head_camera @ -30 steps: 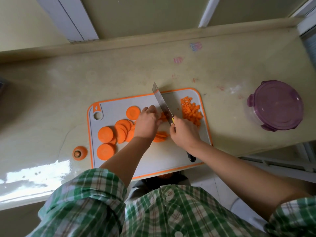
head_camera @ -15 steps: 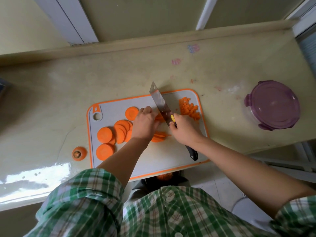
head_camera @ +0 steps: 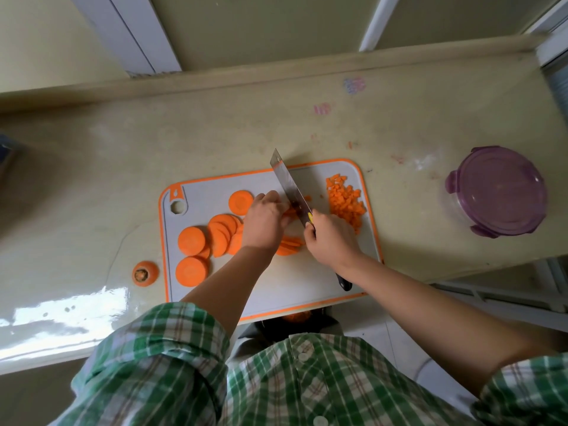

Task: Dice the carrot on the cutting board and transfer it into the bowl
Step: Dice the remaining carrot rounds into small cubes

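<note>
Hardly anything moved since half-second back: knife (head_camera: 289,186) at same slant, hands on same spots, mid-chop. Right hand (head_camera: 332,241) grips black handle; steel blade runs far-left to near-right across board (head_camera: 292,278). Left hand (head_camera: 264,222) curled, clamping strips (head_camera: 290,244) just left of blade; next cut likely bites there. Flat round slices (head_camera: 192,241) wait further left. Dice (head_camera: 345,201) heaped right of blade. Bowl (head_camera: 498,192), clear plastic, purple lid on, well right, nearer right hand. Stem end (head_camera: 144,273) off board on glossy counter (head_camera: 215,133).
</note>
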Tool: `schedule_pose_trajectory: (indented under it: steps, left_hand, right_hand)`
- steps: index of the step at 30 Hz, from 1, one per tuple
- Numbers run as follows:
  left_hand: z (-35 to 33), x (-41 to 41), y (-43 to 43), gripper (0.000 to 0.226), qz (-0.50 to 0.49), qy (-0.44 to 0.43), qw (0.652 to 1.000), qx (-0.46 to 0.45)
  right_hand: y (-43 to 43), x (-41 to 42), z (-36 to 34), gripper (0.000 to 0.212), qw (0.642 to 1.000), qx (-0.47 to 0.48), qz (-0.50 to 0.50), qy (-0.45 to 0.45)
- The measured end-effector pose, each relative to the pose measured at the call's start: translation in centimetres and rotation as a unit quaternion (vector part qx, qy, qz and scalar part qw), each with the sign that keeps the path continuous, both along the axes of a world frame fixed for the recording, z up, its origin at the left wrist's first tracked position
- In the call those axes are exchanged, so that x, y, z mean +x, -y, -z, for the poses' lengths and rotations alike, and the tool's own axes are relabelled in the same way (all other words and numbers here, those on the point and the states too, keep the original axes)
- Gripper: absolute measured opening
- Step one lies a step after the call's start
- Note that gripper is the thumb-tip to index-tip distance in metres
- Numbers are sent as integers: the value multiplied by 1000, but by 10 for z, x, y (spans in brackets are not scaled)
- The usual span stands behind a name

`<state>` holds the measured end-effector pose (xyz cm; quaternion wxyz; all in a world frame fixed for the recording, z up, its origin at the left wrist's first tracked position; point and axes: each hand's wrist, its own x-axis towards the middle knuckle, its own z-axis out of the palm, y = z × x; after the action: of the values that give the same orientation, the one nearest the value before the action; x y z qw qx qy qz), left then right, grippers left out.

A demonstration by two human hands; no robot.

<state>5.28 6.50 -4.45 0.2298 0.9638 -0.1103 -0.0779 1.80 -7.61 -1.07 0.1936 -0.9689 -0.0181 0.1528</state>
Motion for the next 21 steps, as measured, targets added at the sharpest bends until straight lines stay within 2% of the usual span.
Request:
schedule_pose_trajectory:
  steps: [7,16,21]
  left_hand:
    - [-1,0,2,9,-7,-10,1000,-2]
    - [-2,5,7,12,8,-25,999,22]
    - [-4,4,4,17,-5,-32,999,19]
  right_hand:
    - [2,5,-3,10,999,-15,-27,10]
    - [17,10,7,13,999,-3,26,26]
    - [22,16,2,18,999,19,23,18]
